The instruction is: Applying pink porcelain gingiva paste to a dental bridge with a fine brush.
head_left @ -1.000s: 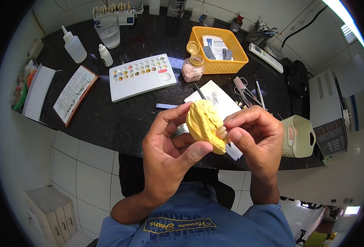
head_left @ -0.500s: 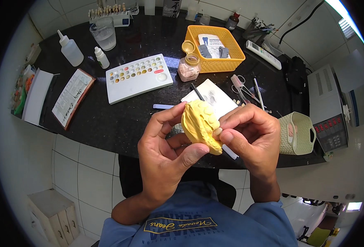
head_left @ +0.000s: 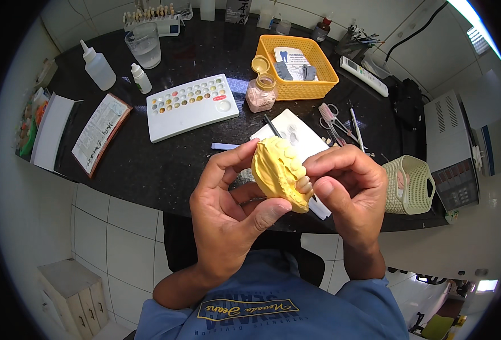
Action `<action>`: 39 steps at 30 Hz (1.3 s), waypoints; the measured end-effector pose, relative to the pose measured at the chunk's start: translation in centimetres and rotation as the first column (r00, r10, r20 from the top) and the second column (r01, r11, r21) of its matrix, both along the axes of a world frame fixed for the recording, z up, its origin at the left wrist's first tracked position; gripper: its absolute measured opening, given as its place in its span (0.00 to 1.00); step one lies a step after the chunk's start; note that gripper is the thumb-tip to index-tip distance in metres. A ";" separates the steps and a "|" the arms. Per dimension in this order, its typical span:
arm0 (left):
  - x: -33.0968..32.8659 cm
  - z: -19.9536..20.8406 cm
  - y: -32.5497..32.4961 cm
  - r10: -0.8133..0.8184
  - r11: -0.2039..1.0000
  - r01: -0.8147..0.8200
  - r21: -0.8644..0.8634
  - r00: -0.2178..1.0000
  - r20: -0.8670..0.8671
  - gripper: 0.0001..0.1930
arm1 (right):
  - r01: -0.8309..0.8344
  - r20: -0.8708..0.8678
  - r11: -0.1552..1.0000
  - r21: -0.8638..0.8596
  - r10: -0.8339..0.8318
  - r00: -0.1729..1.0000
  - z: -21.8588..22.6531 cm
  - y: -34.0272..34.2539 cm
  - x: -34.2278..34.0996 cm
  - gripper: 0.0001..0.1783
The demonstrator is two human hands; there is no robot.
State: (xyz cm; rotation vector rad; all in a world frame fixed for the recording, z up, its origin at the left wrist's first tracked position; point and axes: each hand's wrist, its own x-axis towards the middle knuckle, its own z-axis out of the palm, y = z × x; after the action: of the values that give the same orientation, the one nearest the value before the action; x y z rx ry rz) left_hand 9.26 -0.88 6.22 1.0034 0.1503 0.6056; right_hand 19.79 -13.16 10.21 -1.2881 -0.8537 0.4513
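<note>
A yellow dental cast (head_left: 273, 170) is held up over the near edge of the counter. My left hand (head_left: 223, 212) grips it, thumb on its lower edge and fingers along the far side and behind. On the cast's right side sits a short row of ivory tooth crowns (head_left: 303, 185). Close beside the crowns is my right hand (head_left: 355, 195), its thumb and index finger parted, with nothing visible between them. Beyond the cast lies a white mixing pad (head_left: 295, 133) with grey smudges and a dark slim tool across it.
On the dark counter (head_left: 199, 161) stand a white palette (head_left: 193, 116) of coloured wells, a jar (head_left: 261, 96) of pink powder and a yellow basket (head_left: 307, 89). Scissors (head_left: 341, 130) lie right of the pad, near a pale green basket (head_left: 406, 190). Bottles and a glass (head_left: 144, 51) are far left.
The right thumb and index finger have parted and drawn back slightly from the crown they were pinching, uncovering the row of crowns. The cast has shifted slightly right in the left hand.
</note>
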 end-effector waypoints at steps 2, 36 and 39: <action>0.0 0.0 0.0 0.000 1.000 0.000 -0.001 1.000 -0.003 0.33 | 0.060 -0.064 0.998 0.017 -0.059 0.996 0.1 0.0 0.0 0.06; -0.3 0.2 0.5 -0.142 0.984 0.130 -0.120 0.985 -0.099 0.38 | 0.018 0.088 0.986 -0.166 -0.004 0.996 0.8 -0.2 0.5 0.06; -0.2 0.0 0.3 -0.117 0.989 0.106 -0.106 0.988 -0.098 0.39 | 0.006 0.120 0.988 -0.152 0.012 0.993 0.7 -0.1 0.6 0.06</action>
State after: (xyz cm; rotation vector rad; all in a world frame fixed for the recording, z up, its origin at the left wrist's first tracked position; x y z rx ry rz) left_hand 9.02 -0.59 6.26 0.9396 0.2130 0.4393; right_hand 20.41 -13.29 10.91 -1.4670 -0.9366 0.4515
